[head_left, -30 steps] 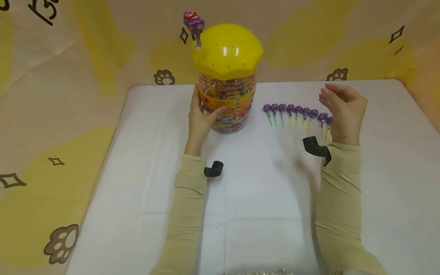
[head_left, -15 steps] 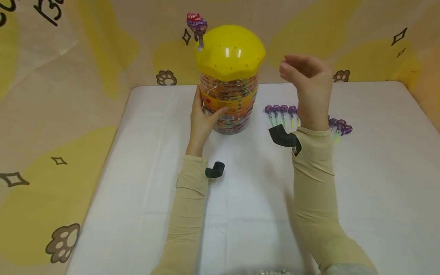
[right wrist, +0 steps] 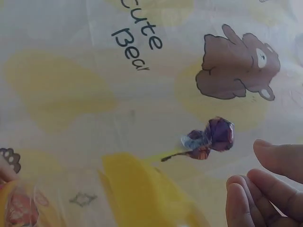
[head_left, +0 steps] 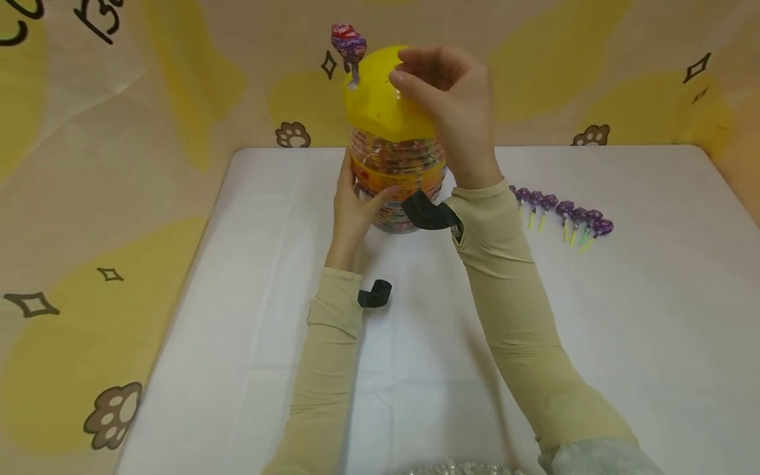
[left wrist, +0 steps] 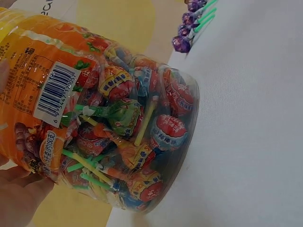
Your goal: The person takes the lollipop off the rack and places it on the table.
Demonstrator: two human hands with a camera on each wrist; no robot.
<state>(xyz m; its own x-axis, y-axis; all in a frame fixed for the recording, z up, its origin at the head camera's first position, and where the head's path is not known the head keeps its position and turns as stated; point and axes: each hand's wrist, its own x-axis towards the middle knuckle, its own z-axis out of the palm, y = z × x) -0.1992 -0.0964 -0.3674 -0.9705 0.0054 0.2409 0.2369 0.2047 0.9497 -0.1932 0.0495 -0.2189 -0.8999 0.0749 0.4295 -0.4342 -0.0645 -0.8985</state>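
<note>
In the head view a clear ribbed jar (head_left: 399, 161) of lollipops stands upright near the table's far edge under a yellow lid (head_left: 371, 109). My left hand (head_left: 351, 214) grips its left side, thumb across the front. A single purple-and-red wrapped lollipop (head_left: 350, 47) stands upright in the lid's left part. Over the lid's right side hovers my right hand (head_left: 460, 112), fingers bent with nothing between them. The right wrist view has the lollipop (right wrist: 220, 135) a short gap from the fingertips. Wrapped candies fill the jar's lower part (left wrist: 128, 123) in the left wrist view.
A row of purple lollipops (head_left: 566, 208) with yellow and green sticks lies right of the jar, partly hidden behind the right arm. A patterned cloth backdrop (head_left: 534, 86) rises behind the white table (head_left: 249, 231). Silvery beads (head_left: 457, 469) show at the bottom edge.
My right hand has moved left and up, from above the row of lollipops to the lid. The left hand keeps its grip on the jar, which has stayed in place.
</note>
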